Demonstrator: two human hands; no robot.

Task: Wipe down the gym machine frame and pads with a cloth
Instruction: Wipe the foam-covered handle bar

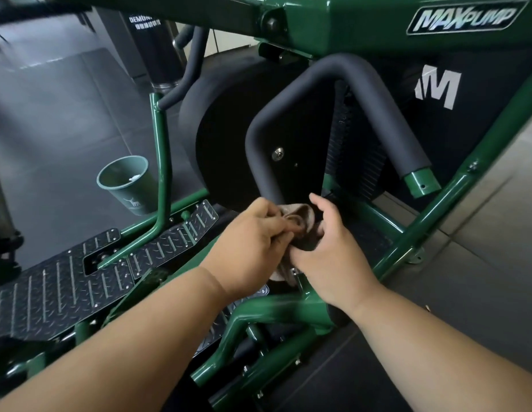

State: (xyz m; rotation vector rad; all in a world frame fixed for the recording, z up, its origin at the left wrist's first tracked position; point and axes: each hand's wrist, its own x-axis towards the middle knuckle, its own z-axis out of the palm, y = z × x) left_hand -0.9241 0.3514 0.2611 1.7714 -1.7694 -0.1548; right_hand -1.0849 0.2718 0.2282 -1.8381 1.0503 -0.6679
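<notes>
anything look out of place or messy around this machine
A green paper cup stands on the floor beside the green frame, with something white inside. Otherwise nothing stands out: both hands, left and right, hold the cloth.

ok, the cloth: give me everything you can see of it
The cloth is a small beige-brown rag, soft and towel-like by its look, bunched and folded rather than spread. It sits between both hands, just below the lower end of the black foam-covered bar. The left hand pinches its near side; the right hand curls over its right side. A tail hangs below the hands. Most of it is hidden.
</notes>
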